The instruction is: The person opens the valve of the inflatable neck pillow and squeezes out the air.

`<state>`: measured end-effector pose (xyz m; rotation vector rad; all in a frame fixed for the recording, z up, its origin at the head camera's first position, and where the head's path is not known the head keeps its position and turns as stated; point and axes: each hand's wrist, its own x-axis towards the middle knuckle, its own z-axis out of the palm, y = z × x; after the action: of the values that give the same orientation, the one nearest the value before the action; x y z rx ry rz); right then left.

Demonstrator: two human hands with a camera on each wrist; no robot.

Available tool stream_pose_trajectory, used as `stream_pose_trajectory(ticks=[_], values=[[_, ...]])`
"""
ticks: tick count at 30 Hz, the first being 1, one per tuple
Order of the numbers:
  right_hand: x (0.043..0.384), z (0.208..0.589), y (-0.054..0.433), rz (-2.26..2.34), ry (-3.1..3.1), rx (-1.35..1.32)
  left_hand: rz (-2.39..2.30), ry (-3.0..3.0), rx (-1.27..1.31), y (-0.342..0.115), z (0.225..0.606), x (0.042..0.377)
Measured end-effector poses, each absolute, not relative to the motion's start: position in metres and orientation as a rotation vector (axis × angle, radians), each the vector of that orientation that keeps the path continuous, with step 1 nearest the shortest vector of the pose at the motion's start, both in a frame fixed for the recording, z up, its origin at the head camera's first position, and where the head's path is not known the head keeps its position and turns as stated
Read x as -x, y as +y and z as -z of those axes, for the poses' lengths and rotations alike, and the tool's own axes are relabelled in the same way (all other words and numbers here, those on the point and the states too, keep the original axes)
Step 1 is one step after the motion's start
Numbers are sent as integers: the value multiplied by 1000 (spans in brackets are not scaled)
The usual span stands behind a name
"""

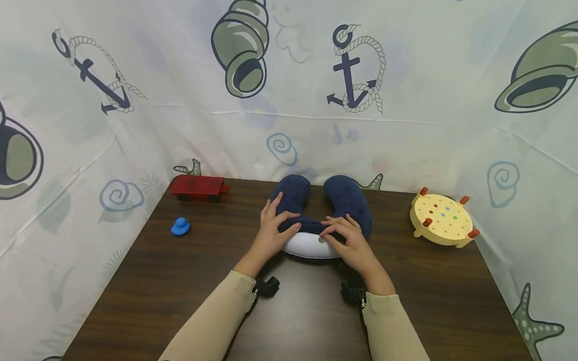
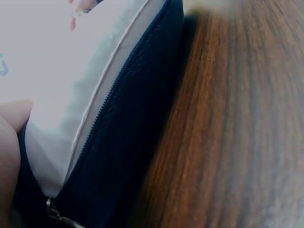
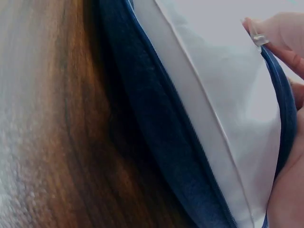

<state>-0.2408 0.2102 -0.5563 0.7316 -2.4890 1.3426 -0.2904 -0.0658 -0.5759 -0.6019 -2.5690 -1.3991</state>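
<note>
A navy blue U-shaped neck pillow (image 1: 347, 200) lies on the table, its two ends pointing away from me. Along the near curve its zipper (image 2: 111, 90) is undone, baring a smooth white inner cushion (image 1: 302, 245) with a raised seam. The metal zipper pull (image 2: 52, 209) sits at one end of the gap. My left hand (image 1: 271, 230) rests on the pillow's left side with fingers spread, thumb by the white cushion. With thumb and fingertips, my right hand (image 1: 349, 240) pinches a small clear plastic valve (image 3: 259, 39) on the white cushion's surface.
A red toy cart (image 1: 197, 187) stands at the table's back left, with a small blue rubber duck (image 1: 180, 226) nearer me. To the right lies a round yellow toy stool (image 1: 441, 219), red-tipped legs up. A printed white curtain (image 1: 307, 110) hangs behind the table.
</note>
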Motion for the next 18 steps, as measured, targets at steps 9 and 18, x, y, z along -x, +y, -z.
stream_pose_trajectory(ticks=[9, 18], values=[[239, 555, 212, -1364, -2510, -741, 1441, -2661, 495, -69, 574, 290], [240, 557, 212, -1328, -2545, -747, 1461, -2687, 446, -71, 573, 292]])
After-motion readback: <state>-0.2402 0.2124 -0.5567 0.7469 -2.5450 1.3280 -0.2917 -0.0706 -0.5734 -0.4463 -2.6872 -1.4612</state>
